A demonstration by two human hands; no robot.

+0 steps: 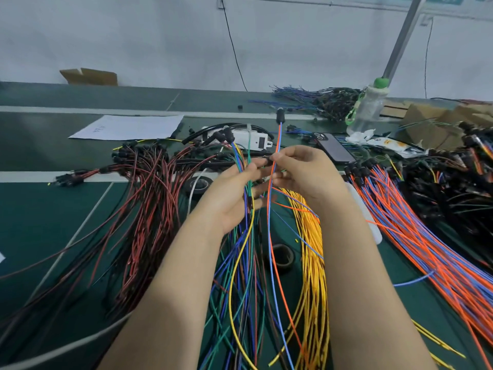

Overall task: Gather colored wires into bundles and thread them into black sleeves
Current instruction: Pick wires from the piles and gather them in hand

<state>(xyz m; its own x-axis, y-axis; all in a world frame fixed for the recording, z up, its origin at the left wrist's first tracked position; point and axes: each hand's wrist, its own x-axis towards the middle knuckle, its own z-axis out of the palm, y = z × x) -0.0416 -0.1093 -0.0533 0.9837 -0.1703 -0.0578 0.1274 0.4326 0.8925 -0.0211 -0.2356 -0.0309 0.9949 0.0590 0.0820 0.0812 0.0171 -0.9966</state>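
Colored wires [241, 162], thin and glossy, gripped by left hand [229, 201]; right hand [306, 173] pinches orange-blue pair [278, 137].

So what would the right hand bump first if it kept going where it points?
Probably the left hand's fingertips, just beside it. The right hand, pinching an orange-blue wire pair, points leftward at the left hand holding the wire bundle. Depth is unclear.
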